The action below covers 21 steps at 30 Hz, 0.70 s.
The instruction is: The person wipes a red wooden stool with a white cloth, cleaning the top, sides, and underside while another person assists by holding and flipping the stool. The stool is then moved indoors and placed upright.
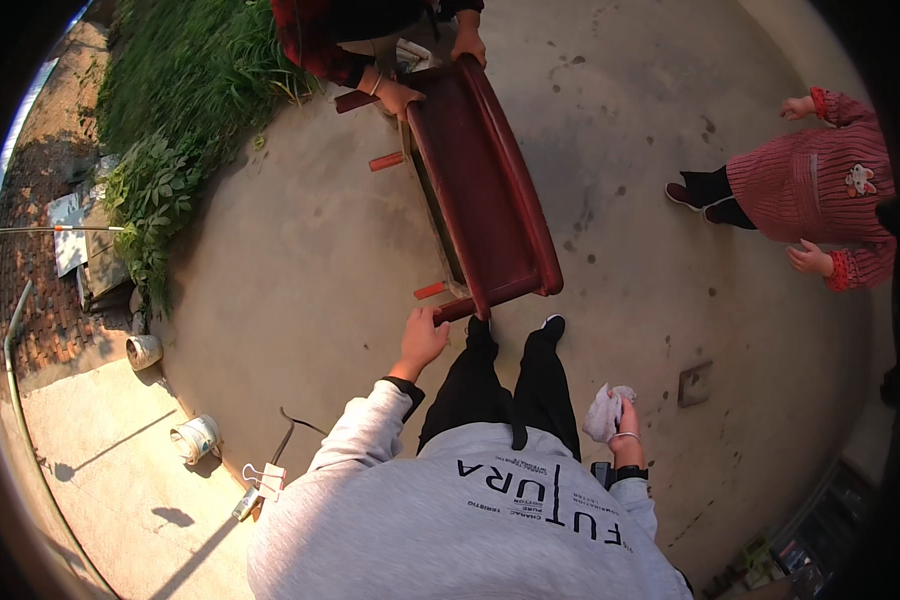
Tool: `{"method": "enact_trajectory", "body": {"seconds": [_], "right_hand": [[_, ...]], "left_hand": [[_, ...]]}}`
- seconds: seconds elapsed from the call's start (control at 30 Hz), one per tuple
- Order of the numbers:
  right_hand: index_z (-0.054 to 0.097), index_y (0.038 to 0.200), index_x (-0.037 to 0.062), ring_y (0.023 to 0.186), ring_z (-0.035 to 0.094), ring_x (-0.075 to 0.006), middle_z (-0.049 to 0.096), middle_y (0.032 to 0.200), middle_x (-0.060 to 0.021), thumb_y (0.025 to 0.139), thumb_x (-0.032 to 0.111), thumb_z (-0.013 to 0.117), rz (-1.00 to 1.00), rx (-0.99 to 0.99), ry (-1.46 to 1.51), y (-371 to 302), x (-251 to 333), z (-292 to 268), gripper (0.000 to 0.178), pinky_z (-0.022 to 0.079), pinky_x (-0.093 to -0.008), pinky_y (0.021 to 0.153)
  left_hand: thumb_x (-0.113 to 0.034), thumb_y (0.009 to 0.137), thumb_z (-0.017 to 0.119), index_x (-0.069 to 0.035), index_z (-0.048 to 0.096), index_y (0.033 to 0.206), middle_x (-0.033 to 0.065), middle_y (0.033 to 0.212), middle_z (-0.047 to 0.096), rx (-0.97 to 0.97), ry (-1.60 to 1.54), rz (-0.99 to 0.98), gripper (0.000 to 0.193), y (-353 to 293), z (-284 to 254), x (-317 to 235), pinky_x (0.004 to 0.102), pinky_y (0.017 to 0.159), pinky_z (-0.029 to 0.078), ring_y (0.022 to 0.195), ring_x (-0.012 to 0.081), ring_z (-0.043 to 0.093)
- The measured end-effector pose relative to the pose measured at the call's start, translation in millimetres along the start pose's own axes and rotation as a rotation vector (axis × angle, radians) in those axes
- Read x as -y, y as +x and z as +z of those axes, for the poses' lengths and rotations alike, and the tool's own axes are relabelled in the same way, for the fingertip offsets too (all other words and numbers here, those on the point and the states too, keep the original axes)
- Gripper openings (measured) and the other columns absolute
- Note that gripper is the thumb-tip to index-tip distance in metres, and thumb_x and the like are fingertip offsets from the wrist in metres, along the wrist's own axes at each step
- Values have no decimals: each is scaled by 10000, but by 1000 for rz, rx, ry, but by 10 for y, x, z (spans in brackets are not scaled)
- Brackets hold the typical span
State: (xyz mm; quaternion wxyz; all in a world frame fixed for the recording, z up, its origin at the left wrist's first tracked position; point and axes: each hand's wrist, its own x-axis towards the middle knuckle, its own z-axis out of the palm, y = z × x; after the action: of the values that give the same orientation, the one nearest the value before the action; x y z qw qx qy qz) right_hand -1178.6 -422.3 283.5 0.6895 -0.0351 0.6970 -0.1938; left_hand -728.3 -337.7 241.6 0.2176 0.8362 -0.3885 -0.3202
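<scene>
A long, dark red wooden table (480, 170) is tipped on its side, with its legs pointing left. My left hand (425, 340) has its fingers closed around the end of a near leg. At the far end, another person's two hands (398, 97) grip the table's edge. My right hand (626, 425) hangs low on the right, closed on a crumpled white cloth (602, 412). The cloth hides part of its fingers.
A child in a pink knitted dress (805, 185) stands at the right on the concrete floor (300, 260). Green plants (200, 80) grow at the far left. Two white buckets (196, 438) stand by a sunlit strip. A square floor cover (695, 384) lies at the right.
</scene>
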Motion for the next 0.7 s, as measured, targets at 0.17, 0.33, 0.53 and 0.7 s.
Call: {"method": "enact_trajectory", "body": {"seconds": [0.17,0.33,0.53,0.7], "right_hand": [[673,1078,83,919,662,-253,680,1041,-78,876,345,594,-9,-114,-32,-149,-309,-230,340,533,-402,837],[651,1108,58,915,662,-248,677,1027,-85,874,337,611,-68,-244,9,-594,-584,-480,366,533,-395,833],[635,1121,40,922,658,-246,672,1027,-85,878,307,612,-5,-450,81,-963,-1067,-820,361,528,-391,822],[629,1120,35,906,657,-245,668,1013,-88,869,317,614,-23,-526,264,-719,-1259,-902,378,528,-392,808]], "left_hand": [[-420,869,657,-7,414,1352,171,1305,518,74,-816,-385,680,757,408,129,402,981,436,1183,297,522],[-530,841,645,-20,352,1416,166,1363,471,-5,-1100,-671,823,1302,755,-25,433,989,428,1200,304,503],[-294,781,770,17,462,1323,194,1260,545,-205,-721,-260,697,1223,646,-265,387,958,461,1084,293,574],[-303,808,654,-18,571,1043,90,926,596,127,-909,-669,378,1441,415,-410,391,657,503,831,232,581]]}}
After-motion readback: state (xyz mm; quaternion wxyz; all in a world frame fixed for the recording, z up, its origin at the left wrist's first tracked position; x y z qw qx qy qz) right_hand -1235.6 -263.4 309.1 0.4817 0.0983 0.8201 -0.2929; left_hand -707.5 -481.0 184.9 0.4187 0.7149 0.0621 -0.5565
